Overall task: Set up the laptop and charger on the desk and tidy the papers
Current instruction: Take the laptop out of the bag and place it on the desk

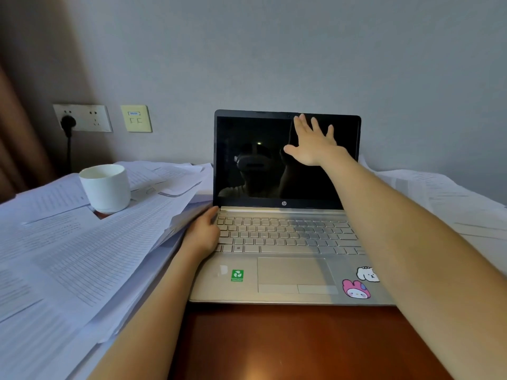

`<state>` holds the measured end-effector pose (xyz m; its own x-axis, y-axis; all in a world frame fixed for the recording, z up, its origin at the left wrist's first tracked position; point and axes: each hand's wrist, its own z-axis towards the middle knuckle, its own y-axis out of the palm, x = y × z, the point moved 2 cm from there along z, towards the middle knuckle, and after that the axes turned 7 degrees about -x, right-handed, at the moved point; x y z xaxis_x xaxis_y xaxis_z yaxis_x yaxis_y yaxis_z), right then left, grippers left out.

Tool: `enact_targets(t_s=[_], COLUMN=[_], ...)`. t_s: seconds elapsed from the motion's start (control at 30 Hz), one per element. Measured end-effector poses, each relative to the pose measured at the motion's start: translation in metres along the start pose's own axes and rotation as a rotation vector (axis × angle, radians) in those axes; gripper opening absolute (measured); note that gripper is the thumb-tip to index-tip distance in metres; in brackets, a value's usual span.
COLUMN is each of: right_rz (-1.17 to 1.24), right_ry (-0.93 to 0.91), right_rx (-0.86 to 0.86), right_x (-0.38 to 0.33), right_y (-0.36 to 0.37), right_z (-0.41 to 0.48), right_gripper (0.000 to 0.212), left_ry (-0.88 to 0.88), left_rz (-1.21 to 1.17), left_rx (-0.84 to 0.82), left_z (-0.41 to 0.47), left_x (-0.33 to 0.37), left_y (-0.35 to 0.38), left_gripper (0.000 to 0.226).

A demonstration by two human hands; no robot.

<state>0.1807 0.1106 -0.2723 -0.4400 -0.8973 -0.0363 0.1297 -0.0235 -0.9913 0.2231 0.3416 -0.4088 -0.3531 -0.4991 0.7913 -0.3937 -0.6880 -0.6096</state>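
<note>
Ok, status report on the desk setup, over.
Right hand open at laptop screen. Left hand holds laptop's left edge. Papers, white cup crowd the left.

We can read one brand: the hp logo [284, 203], white on the black bezel under the screen of the laptop [290, 272]. On the palm rest, left of the touchpad, a green sticker [237, 275] bears a white three-part emblem, but the text under it is too small for us. A faint Windows mark sits on a bottom-row key [238, 248]. The blue label [134, 113] on the yellowish wall plate [136, 124] is blurred. The papers [82, 256] carry printed lines we cannot read.
</note>
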Motion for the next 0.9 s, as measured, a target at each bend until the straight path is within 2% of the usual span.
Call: enact_targets(t_s=[0.3,0.67,0.9], right_rz=[0.086,0.182,0.24], right_ry=[-0.033,0.171,0.201], right_rx=[0.008,-0.278,-0.31], right_x=[0.013,0.068,0.07], right_y=[-0.007,0.078,0.106], right_z=[-0.035,-0.105,-0.135], right_gripper=[0.069,0.063,0.058], left_ry=[0.011,0.027,0.009], left_rz=[-0.01,0.106,0.227], left_rx=[-0.015,-0.039,-0.067], left_z=[-0.004,-0.017,-0.031], left_x=[0.0,0.006,0.008], left_y=[-0.001,0.0,0.003], left_gripper=[0.048,0.044,0.058])
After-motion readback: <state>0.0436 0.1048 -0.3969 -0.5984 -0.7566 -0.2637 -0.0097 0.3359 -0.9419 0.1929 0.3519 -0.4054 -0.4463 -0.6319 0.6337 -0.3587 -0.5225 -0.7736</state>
